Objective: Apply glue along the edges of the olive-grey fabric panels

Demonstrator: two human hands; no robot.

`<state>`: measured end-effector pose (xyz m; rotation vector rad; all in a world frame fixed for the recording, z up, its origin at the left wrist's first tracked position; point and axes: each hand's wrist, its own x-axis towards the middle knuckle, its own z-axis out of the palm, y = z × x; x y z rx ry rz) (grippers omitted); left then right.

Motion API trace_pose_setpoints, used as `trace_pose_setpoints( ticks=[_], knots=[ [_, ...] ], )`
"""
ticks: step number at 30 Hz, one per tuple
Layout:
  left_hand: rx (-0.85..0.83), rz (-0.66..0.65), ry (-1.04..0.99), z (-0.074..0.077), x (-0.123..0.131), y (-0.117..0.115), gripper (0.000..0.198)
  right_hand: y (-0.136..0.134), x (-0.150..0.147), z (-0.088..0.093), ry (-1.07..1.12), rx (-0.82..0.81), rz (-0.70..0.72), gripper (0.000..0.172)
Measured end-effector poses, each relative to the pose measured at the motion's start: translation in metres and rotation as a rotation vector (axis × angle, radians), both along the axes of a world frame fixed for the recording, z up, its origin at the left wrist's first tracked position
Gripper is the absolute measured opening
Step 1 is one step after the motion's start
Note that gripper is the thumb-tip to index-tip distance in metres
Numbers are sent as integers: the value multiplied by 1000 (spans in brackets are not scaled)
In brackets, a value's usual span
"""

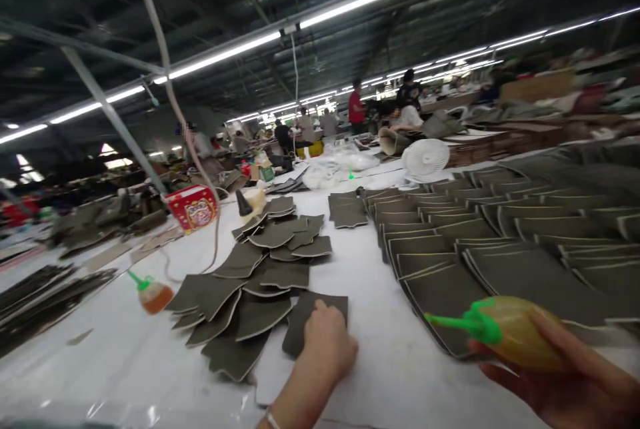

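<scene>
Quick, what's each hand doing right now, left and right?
Left hand: fingers curled, pressing down on a dark cut piece on the table; no clear grasp.
Right hand: closed around a squeeze bottle with a green nozzle.

- The squeeze bottle (520, 339) in the right hand (575, 382) is translucent yellow-amber, with a bright green nozzle and collar.
- The flat cut pieces (260, 276) spread on the table are dark olive-grey; the one under the left hand (327, 342) is the same shade.
- The rows of rectangular pieces (500, 242) are the same olive-grey, with thin pale edges.
- The table covering (390, 362) is white and glossy.
- A second small bottle (153, 294) is orange with a green tip.
- A box (193, 207) is red with a white and multicoloured print.
- The fan (425, 159) is white.
</scene>
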<state>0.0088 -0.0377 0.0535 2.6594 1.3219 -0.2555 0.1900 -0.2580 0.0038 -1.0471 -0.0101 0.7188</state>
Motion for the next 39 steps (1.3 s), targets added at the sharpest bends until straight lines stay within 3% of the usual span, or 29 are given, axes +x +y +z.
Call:
trace_pose_setpoints(
  ticks=[5,11,16,22,29,35,39],
  knots=[
    [89,-37,6,-7,2,-6,31,12,-15,23,-57,99,115,40],
    [92,-133,-41,-5,-10,12,40,26,-26,37,-378,-43,64,67],
    [-38,-242,-166,-10,-21,22,54,44,-27,43,-738,-117,138,58],
    [-123,-230,-241,-10,-23,20,52,69,-34,36,-1107,-284,185,62],
    [-202,-180,-273,-12,-25,27,53,96,-37,23,-1322,-342,208,58],
    [-213,-173,-317,-21,-24,29,55,98,-38,23,-1537,-344,191,50],
    [-176,-173,-309,-24,-24,27,52,98,-35,22,-1539,-361,223,48]
  ],
)
